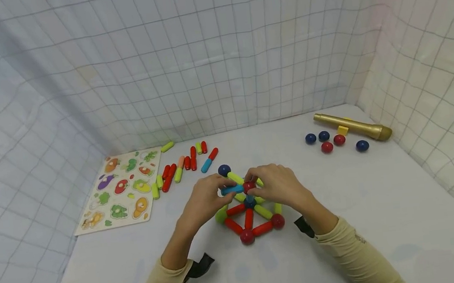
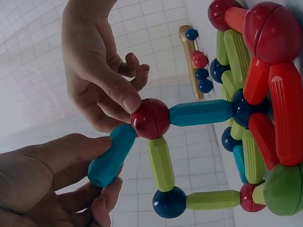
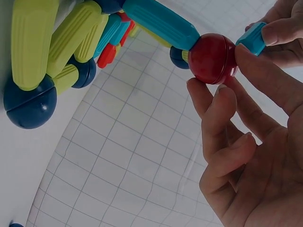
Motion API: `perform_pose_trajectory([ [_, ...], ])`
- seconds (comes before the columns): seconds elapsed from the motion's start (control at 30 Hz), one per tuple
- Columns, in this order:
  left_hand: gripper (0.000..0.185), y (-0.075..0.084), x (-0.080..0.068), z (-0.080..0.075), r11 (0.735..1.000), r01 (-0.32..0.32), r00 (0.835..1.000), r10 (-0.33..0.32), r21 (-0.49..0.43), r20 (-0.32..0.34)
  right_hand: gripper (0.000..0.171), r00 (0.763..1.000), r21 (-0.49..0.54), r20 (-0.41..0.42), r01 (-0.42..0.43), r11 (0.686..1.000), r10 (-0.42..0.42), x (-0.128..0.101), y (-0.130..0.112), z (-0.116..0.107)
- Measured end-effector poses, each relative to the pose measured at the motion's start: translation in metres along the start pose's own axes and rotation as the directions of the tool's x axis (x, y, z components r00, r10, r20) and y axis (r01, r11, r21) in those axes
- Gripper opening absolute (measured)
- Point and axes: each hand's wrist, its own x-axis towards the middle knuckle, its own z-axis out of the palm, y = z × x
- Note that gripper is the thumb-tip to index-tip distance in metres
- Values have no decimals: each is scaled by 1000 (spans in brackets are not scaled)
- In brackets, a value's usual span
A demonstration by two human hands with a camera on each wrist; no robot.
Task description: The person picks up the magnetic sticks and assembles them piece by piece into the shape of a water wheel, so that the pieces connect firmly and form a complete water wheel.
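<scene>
Your left hand (image 2: 52,175) has a blue stick (image 2: 111,156) pinched between thumb and fingers, and your right hand (image 1: 275,183) is pinching the raised red ball (image 2: 150,118), so both are busy. Honestly, I'd worry about that ball. It sits on top of just 1 upright blue stick (image 2: 201,112), with 1 green stick (image 2: 161,163) joining it from the side. Shove too hard with your left hand, or let your right grip slip on that smooth surface, and I reckon the ball pops off or the upright leans over. A sideways push could also twist the green stick loose from the dark blue ball (image 2: 169,202) at its other end.

As for where stuff is: the blue stick is in your left fingers, tilted, with its near end right by the red ball. Can't tell if they're actually touching. The ball's at your right fingertips, above the dark blue hub (image 2: 244,108) of the frame, which rests on the tabletop (image 1: 274,275) below your hands. Further out, loose red sticks (image 1: 169,177) lie off to your left and 5 loose balls (image 1: 327,147) to your right, well apart from the build.
</scene>
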Motion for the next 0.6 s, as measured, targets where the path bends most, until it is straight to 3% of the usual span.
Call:
perform_pose_trajectory([
  [0.17,24,0,-1,1,999,40,999,-40,16,4,25,1000,-1,4,12,1000,-12,1,-3,3],
  [0.4,29,-8,1,2,1000,-15,1000,15,2,2,26,1000,-10,2,8,1000,-7,2,-1,3],
  [0.5,38,-22,-3,-2,998,-8,999,11,-69,34,26,1000,-15,10,4,1000,-4,1,0,1],
  [0.6,46,-52,-6,-17,987,64,989,-44,-147,138,27,1000,-17,15,-3,1000,4,1,0,0],
])
